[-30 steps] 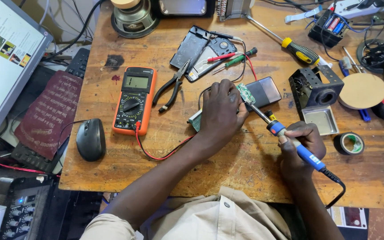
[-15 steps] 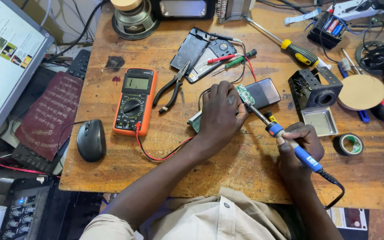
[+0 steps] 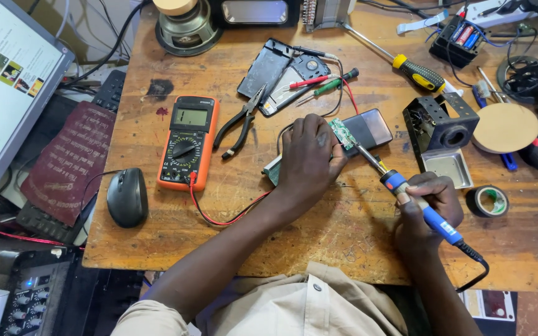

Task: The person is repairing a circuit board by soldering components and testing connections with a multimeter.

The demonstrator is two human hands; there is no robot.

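My left hand (image 3: 309, 158) presses down on a small green circuit board (image 3: 342, 132) that lies beside a dark battery pack (image 3: 370, 129) in the middle of the wooden bench (image 3: 319, 242). My right hand (image 3: 424, 208) grips a blue-handled soldering iron (image 3: 418, 202), its metal tip touching the board's edge just right of my left fingers. The iron's black cord runs off toward the bench's front edge. A greenish part (image 3: 272, 169) pokes out from under my left palm.
An orange multimeter (image 3: 188, 142) with red lead, black pliers (image 3: 239, 121), an opened phone case (image 3: 281, 73), a yellow screwdriver (image 3: 406, 65), a black metal bracket (image 3: 438, 124), a tape roll (image 3: 487, 200), a wooden disc (image 3: 504, 127), a mouse (image 3: 126, 196) and a monitor (image 3: 4, 81) surround the hands.
My hands have stayed nearly still; the soldering iron tip remains at the board, with only a slight shift of the right hand.
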